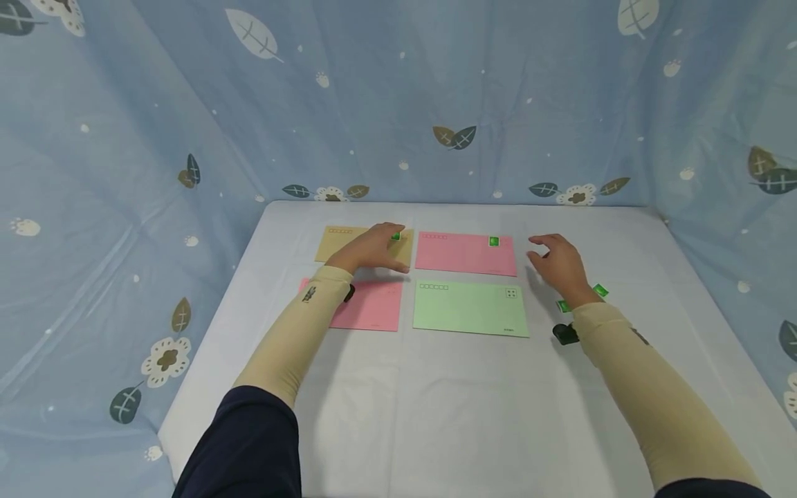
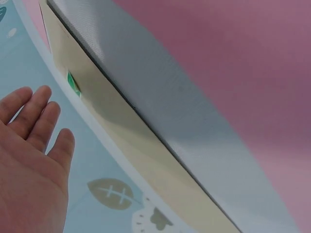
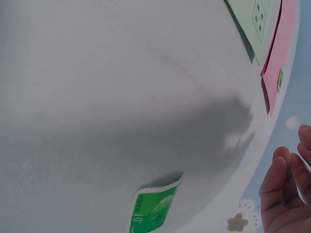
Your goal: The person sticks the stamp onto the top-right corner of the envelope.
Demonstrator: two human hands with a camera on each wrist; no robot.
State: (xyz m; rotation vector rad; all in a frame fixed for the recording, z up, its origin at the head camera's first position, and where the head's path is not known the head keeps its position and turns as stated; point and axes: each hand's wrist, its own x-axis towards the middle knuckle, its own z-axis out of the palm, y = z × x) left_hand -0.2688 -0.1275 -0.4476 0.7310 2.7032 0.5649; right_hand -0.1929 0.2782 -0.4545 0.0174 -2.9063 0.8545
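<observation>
My left hand (image 1: 371,249) hovers over the tan envelope (image 1: 335,242) at the back left. Its fingers and thumb are spread, and in the left wrist view the palm (image 2: 34,165) holds nothing. A green stamp (image 1: 396,236) is on that envelope's upper right corner. My right hand (image 1: 559,268), fingers loosely bent around nothing, is above the table to the right of the back pink envelope (image 1: 457,256), which bears a green stamp (image 1: 494,241). Two loose green stamps (image 1: 600,290) lie near the right wrist; one stamp (image 3: 153,211) shows in the right wrist view.
In front lie another pink envelope (image 1: 373,311), partly covered by the left forearm, and a light green envelope (image 1: 467,311) with a printed stamp box. They rest on a white tablecloth (image 1: 461,408). A blue patterned curtain (image 1: 386,90) surrounds the back and sides.
</observation>
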